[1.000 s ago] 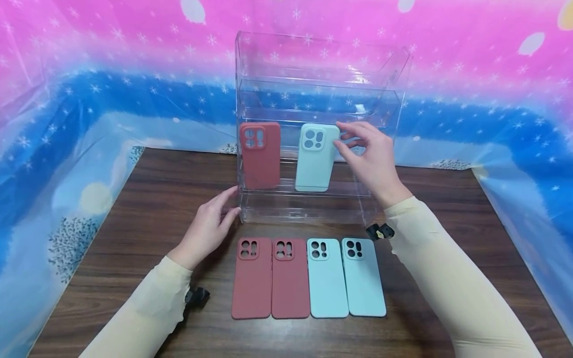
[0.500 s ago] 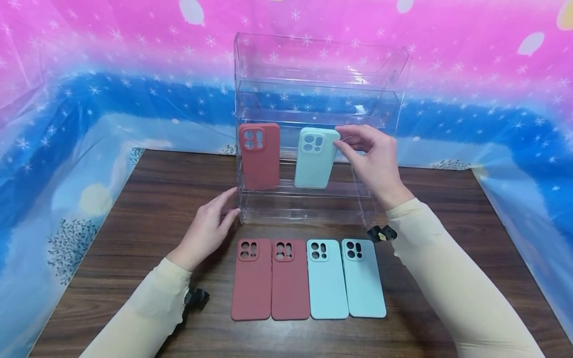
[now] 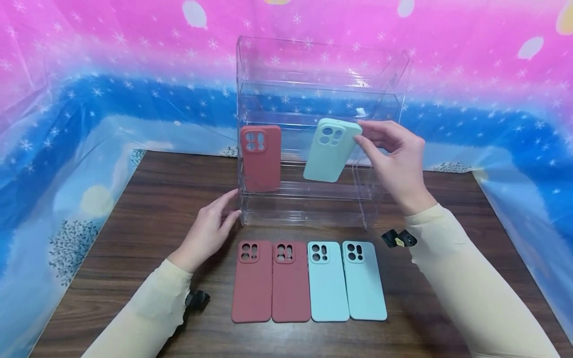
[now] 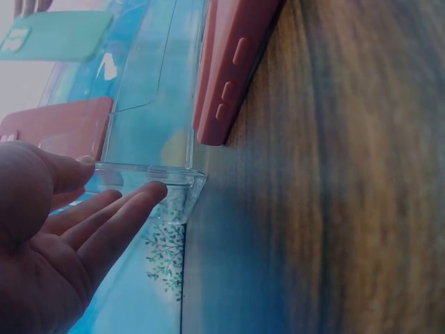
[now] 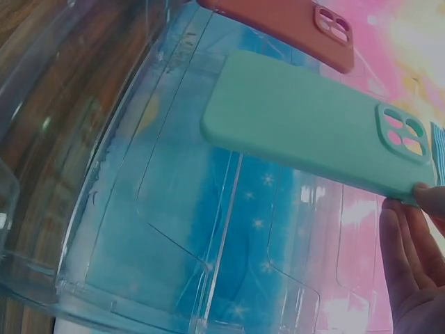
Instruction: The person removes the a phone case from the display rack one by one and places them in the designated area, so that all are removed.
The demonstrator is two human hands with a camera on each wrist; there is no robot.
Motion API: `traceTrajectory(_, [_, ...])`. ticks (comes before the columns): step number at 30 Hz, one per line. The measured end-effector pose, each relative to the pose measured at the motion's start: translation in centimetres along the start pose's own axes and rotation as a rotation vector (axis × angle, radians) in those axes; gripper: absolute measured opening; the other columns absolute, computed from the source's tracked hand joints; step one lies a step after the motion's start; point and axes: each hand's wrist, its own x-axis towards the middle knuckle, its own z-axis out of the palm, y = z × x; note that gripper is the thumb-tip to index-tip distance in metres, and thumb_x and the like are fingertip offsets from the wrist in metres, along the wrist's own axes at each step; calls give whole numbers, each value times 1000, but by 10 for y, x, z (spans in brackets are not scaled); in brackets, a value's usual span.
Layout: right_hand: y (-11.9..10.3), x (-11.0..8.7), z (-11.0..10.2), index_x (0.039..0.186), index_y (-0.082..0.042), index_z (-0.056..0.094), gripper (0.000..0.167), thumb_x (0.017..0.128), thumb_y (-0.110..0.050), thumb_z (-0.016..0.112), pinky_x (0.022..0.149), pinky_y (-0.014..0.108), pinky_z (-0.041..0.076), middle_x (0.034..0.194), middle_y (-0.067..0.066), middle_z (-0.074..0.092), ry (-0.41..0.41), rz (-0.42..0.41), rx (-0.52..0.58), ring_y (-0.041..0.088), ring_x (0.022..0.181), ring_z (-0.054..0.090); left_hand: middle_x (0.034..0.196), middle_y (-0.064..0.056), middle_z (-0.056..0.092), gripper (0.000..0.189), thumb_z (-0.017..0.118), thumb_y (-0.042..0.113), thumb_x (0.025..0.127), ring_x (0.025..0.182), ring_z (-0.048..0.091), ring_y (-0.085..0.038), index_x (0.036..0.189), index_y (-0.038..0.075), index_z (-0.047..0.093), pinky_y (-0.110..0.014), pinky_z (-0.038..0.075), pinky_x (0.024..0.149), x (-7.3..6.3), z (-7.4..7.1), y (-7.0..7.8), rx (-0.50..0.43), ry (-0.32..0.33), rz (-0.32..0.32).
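A mint phone case [image 3: 333, 149] hangs tilted in front of the clear tiered rack [image 3: 306, 219]. Its upper right corner is pinched between the thumb and fingers of my right hand [image 3: 398, 159]. In the right wrist view that mint case [image 5: 299, 125] is clear of the shelf's front lip. To its left, a red phone case [image 3: 261, 159] stands upright in the rack. My left hand [image 3: 208, 231] touches the rack's lower left side with its thumb and fairly straight fingers; the left wrist view shows the hand [image 4: 55, 236] at the clear edge.
Before the rack, two red cases [image 3: 251, 291] and two mint cases [image 3: 328, 291] lie side by side on the wooden table [image 3: 147, 209]. A printed cloth [image 3: 179, 99] surrounds the table at the back and sides.
My right hand has lifted the mint case out of the rack's tier and shifted it rightward, tilting it. My left hand stays at the rack's side.
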Motion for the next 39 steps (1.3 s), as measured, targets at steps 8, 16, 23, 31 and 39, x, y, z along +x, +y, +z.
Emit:
traceTrajectory(8, [-2, -11, -19, 122, -7, 76, 30, 92, -9, 79, 81, 18, 60, 104, -2, 78, -34, 91, 43, 10, 90, 75, 153, -21, 53, 56, 62, 12, 105, 115, 72, -34, 157, 5, 42, -51, 59, 98, -1, 1, 1, 5, 4, 3])
traceTrajectory(16, [-3, -26, -41, 126, -7, 75, 33, 94, -15, 78, 80, 18, 61, 103, -9, 79, -160, 245, 30, 8, 91, 77, 154, -21, 52, 57, 62, 10, 104, 116, 72, -34, 157, 4, 42, -50, 59, 98, -1, 0, -1, 6, 8, 10])
traceTrajectory(23, [3, -45, -64, 123, -17, 78, 31, 93, -25, 80, 71, 16, 60, 102, -14, 79, -241, 331, -123, 7, 89, 76, 150, -22, 55, 55, 61, 9, 104, 114, 72, -34, 156, 5, 43, -51, 60, 96, -1, 0, -2, 9, 20, 22])
traceTrajectory(31, [19, -63, -98, 124, -18, 77, 34, 94, -33, 79, 69, 19, 60, 104, -15, 78, -336, 455, -215, 6, 88, 75, 151, -21, 55, 55, 62, 10, 104, 115, 72, -35, 156, 5, 44, -51, 58, 99, -1, 1, -2, 4, 24, 28])
traceTrajectory(39, [44, -78, -128, 131, -10, 72, 41, 96, -32, 76, 75, 20, 61, 96, -8, 80, -467, 613, -220, 12, 83, 78, 151, -20, 55, 54, 62, 11, 104, 115, 72, -33, 155, 5, 44, -50, 59, 99, 0, 0, -1, 2, 17, 13])
